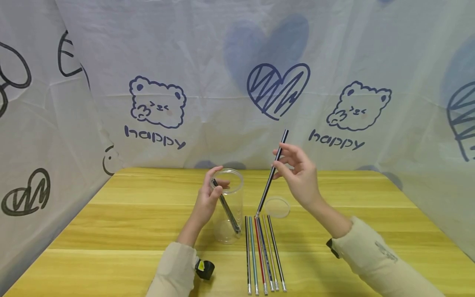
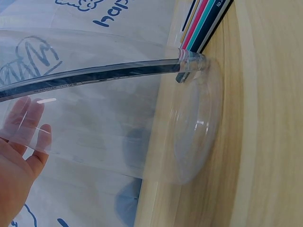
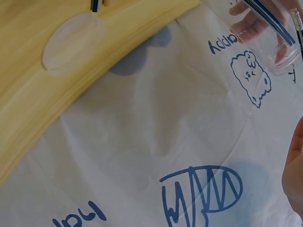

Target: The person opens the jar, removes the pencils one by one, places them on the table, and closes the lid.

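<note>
My left hand (image 1: 205, 202) holds a clear plastic jar (image 1: 235, 200) near its open rim, with the thumb towards me and the fingers behind. The jar stands upright on the table. Inside it, at least one dark pencil (image 1: 227, 208) leans at a slant, eraser end down, also visible in the left wrist view. To the right, my right hand (image 1: 299, 177) pinches another dark pencil (image 1: 268, 187) between thumb and fingers. That pencil is tilted, its silver lower end just above the far ends of a row of pencils. Only part of my right hand (image 3: 293, 175) shows in the right wrist view.
Several pencils in dark, teal, red and other colours lie side by side on the wooden table (image 1: 111, 231), among them a red pencil (image 1: 259, 251). Behind them lies a clear round lid (image 1: 278, 207). A white printed cloth (image 1: 215, 123) hangs around the table.
</note>
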`<state>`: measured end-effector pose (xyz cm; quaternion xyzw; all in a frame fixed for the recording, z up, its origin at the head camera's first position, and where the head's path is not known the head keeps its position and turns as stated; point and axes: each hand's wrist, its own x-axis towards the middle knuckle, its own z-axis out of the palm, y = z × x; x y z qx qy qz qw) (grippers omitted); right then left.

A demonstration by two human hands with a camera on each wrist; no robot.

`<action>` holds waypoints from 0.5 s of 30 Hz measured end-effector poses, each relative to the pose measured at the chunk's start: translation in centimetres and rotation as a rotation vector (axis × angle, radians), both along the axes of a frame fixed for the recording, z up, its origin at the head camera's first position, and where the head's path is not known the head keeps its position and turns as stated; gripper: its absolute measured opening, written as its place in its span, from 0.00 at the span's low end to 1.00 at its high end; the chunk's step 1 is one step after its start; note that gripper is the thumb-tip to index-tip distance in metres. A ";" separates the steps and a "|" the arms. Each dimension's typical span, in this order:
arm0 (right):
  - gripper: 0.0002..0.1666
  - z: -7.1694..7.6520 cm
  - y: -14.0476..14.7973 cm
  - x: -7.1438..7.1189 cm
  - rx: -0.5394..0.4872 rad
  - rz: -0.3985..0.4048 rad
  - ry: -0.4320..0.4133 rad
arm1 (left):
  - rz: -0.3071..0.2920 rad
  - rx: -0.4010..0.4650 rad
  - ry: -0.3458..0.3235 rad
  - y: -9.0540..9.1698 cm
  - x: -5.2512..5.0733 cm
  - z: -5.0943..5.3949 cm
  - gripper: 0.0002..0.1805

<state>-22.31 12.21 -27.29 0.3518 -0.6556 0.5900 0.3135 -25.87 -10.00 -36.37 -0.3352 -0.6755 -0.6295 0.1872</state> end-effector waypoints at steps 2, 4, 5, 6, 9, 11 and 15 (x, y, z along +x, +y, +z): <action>0.22 -0.3 0.2 0.0 0.008 -0.001 -0.024 | 0.000 0.001 0.000 0.0 0.0 0.0 0.41; 0.21 -0.7 0.4 0.0 0.018 -0.005 -0.051 | -0.002 0.003 -0.002 0.0 0.0 0.0 0.41; 0.22 -0.9 0.5 0.0 0.027 -0.010 -0.067 | -0.004 0.004 -0.002 0.0 0.0 0.0 0.41; 0.22 -1.1 0.6 0.0 0.036 -0.016 -0.080 | -0.004 0.003 -0.003 0.0 0.0 0.0 0.41; 0.22 -1.6 1.0 0.0 0.067 -0.032 -0.112 | -0.004 0.002 -0.008 0.0 0.0 -0.1 0.41; 0.21 -2.0 1.2 -0.1 0.086 -0.037 -0.125 | -0.003 0.000 -0.010 0.0 0.0 -0.1 0.41; 0.21 -2.7 1.5 -0.1 0.120 -0.045 -0.161 | -0.003 -0.004 -0.015 -0.1 0.0 0.0 0.41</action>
